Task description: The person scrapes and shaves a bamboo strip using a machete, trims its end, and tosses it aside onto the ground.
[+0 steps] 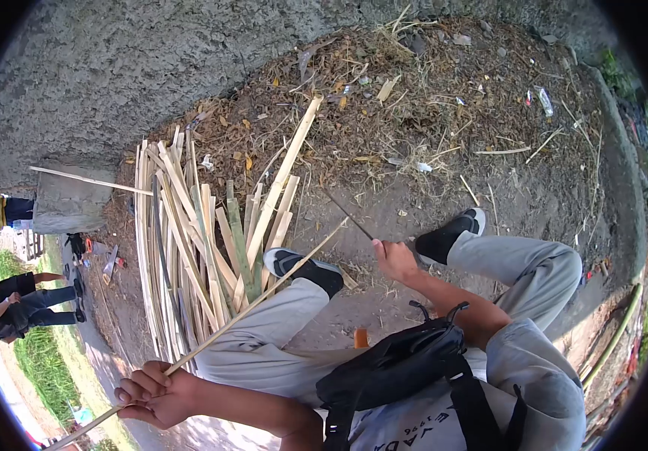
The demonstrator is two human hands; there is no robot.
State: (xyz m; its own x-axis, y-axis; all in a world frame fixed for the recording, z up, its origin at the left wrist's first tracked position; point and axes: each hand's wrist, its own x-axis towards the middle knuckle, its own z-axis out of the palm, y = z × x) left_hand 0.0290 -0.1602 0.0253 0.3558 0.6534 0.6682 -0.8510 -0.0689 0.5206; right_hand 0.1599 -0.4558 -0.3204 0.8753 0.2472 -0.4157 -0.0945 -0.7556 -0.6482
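My left hand (157, 395) is closed around a long, thin bamboo strip (245, 312). The strip runs from beyond the lower left edge, across my left leg, to a tip in front of my feet. My right hand (395, 261) grips a knife (351, 214) with a narrow dark blade; its handle is hidden in my fingers. Blade and strip tip appear very close together, but I cannot tell whether they touch. Beside my left shoe (305, 272) lies a pile of split bamboo strips (188, 225), mostly pale, some greenish or dark.
A rough concrete wall (151, 68) borders the ground, which carries dry leaves, straw and litter, including a clear plastic bottle (545, 101). A concrete block (76, 199) stands past the pile. Several people (27, 304) stand at the far left. A black bag (399, 368) hangs on my front.
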